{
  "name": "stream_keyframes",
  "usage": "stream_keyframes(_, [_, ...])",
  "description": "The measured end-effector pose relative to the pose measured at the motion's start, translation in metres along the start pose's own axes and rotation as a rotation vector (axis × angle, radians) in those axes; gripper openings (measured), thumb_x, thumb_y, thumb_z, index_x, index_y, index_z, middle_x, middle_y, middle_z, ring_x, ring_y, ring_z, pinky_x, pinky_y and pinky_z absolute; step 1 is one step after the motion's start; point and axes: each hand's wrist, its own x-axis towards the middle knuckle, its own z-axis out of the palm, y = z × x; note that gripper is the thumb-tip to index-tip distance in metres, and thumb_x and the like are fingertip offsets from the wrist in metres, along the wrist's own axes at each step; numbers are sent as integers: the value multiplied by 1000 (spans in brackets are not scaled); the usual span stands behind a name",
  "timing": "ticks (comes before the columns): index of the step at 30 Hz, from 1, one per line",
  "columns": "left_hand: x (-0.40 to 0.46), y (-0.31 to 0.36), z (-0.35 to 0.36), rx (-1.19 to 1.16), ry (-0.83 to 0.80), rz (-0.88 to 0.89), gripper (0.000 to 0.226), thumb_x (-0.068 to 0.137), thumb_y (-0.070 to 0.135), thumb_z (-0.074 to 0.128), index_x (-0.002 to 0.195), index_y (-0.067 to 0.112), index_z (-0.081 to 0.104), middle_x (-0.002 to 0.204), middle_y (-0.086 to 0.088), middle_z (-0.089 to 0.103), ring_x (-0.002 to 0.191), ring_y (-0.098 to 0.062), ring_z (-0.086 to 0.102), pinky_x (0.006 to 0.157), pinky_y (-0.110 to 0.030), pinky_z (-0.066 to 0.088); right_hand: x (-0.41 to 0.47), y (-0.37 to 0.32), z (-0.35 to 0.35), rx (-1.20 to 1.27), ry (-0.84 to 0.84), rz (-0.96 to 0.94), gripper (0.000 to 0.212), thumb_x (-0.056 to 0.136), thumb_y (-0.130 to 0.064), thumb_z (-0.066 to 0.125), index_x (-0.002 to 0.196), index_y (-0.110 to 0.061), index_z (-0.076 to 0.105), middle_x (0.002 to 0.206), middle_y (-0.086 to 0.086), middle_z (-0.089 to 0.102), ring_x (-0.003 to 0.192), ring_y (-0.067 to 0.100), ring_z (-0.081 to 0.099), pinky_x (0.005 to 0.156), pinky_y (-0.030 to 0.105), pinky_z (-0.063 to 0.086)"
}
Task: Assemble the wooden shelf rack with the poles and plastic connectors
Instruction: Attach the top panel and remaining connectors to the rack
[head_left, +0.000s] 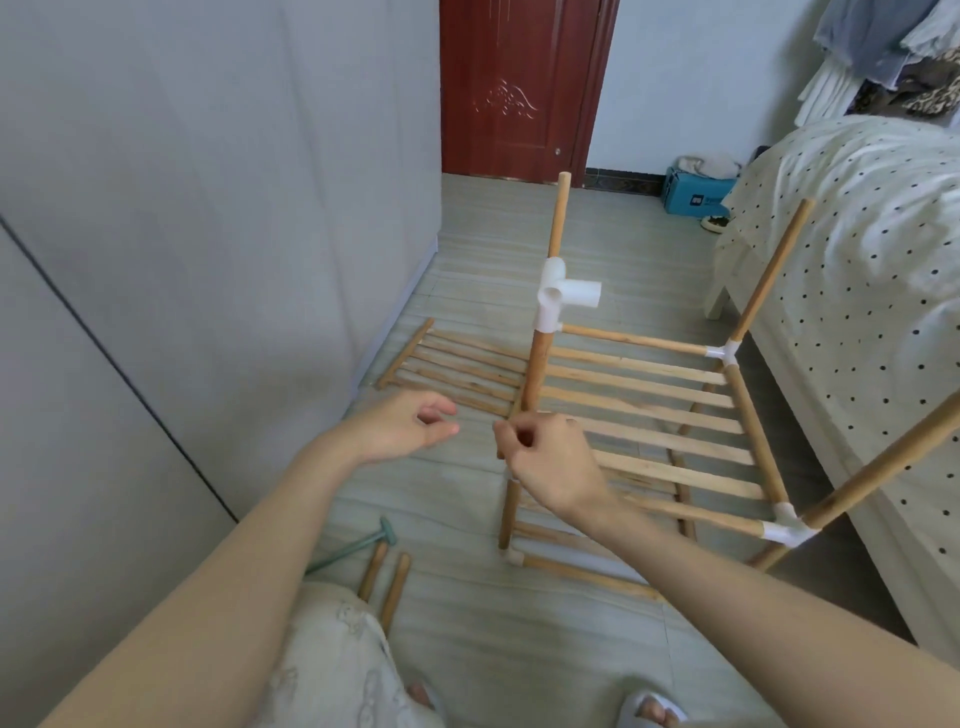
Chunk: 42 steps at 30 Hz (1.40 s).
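The upright pole (537, 364) rises toward twelve o'clock; right hand (550, 465) pinches its base, left hand (410, 426) hovers loose at nine.

Pale grey wall (182, 182) on the left, dark red door (514, 88) ahead, streaked grey floor (493, 249), bed in dotted cream cover (857, 234) right, blue box (696, 195) by the far wall, clothes (893, 57) heaped above.

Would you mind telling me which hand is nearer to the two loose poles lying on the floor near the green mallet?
Left. The left hand hangs above and slightly beyond the loose poles; the right hand is farther off, at the rack's near upright.
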Motion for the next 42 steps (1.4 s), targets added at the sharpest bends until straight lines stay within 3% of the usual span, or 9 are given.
stream_keyframes(2, [-7,-14,4,2,-64,-33,34,94,17,54,127,7,51,118,-13,59,88,-16,57,66,-11,45,1,3,11,-82,-4,29,42,93,-36,46,55,-19,49,58,1,54,68,25,56,60,29,40])
stream_keyframes(6, [-10,-38,3,-13,-69,-72,31,95,21,53,123,10,54,106,-5,60,86,-15,57,70,-23,45,16,29,11,-260,-42,145,37,91,-50,49,69,-21,50,64,-3,53,76,23,59,60,28,40])
stream_keyframes(11, [1,-52,20,-68,0,-9,25,94,25,55,117,17,59,107,-3,63,89,-13,59,81,-26,46,45,58,16,-288,-166,219,52,89,-56,47,122,-15,50,119,8,57,111,29,54,88,39,47])
stream_keyframes(16, [18,-62,46,-112,-20,29,28,94,27,55,119,18,61,115,2,61,102,-12,58,85,-24,46,59,75,37,-391,-319,204,55,94,-57,29,117,-13,53,113,13,62,107,32,56,83,37,43])
stream_keyframes(26, [107,-125,82,51,-107,-35,28,95,24,51,120,16,60,121,-2,60,99,-10,55,84,-14,37,125,121,27,-307,-118,199,52,97,-49,32,105,-6,61,95,15,64,97,36,57,80,38,45])
stream_keyframes(31, [203,-134,96,367,-198,-25,41,98,25,43,138,14,41,140,-10,38,128,-25,40,105,-33,34,167,171,3,-248,-3,183,50,95,-47,36,97,-5,64,90,10,67,89,30,60,81,39,48])
stream_keyframes(34, [265,-134,118,517,-201,-15,49,99,22,39,146,13,25,148,-11,26,134,-28,29,107,-40,33,181,200,0,-213,147,107,42,91,-51,41,92,-16,65,77,-3,64,76,17,60,68,30,45])
stream_keyframes(38, [335,-142,165,666,-213,-35,61,99,15,37,150,13,3,158,-9,-4,144,-28,2,113,-42,22,192,229,2,-178,307,-8,44,86,-56,42,77,-19,65,59,12,59,55,29,52,55,39,46])
stream_keyframes(42, [380,-155,201,694,-192,-39,68,98,8,34,149,13,-11,156,-5,-21,144,-23,-15,118,-42,6,195,238,5,-158,346,-69,38,88,-54,44,67,-28,61,50,11,52,48,29,45,52,40,44])
